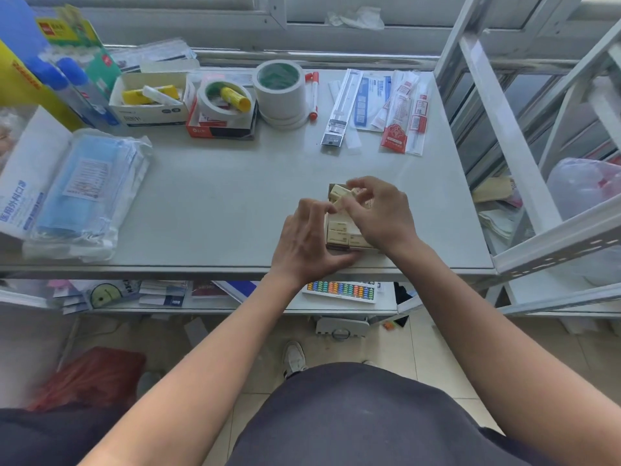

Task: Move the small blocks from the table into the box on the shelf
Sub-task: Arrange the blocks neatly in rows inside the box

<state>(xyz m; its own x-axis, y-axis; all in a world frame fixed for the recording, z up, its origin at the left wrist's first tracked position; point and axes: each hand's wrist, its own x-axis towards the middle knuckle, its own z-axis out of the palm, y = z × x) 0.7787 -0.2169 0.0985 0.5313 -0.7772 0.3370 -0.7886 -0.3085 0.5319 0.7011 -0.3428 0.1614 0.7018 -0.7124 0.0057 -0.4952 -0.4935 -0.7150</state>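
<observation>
A small brown box point(331, 245) sits on the grey shelf top point(235, 203) near its front edge, right of centre. Several cream blocks point(337, 230) lie packed inside it, and more stand loose at its far end point(337, 191). My left hand point(309, 243) rests against the box's left side, thumb along the front. My right hand point(379, 213) hovers over the box, its fingertips pinching one cream block point(342, 203) above the packed rows. The box's right half is hidden under my right hand.
Packs of blue masks point(77, 193) lie at the left. Tape rolls point(280, 89), a glue-stick box point(151, 97), a red marker point(314, 95) and packaged pens point(376, 105) line the back. White shelf frames point(504, 129) rise at the right. A lower shelf holds an abacus point(341, 290).
</observation>
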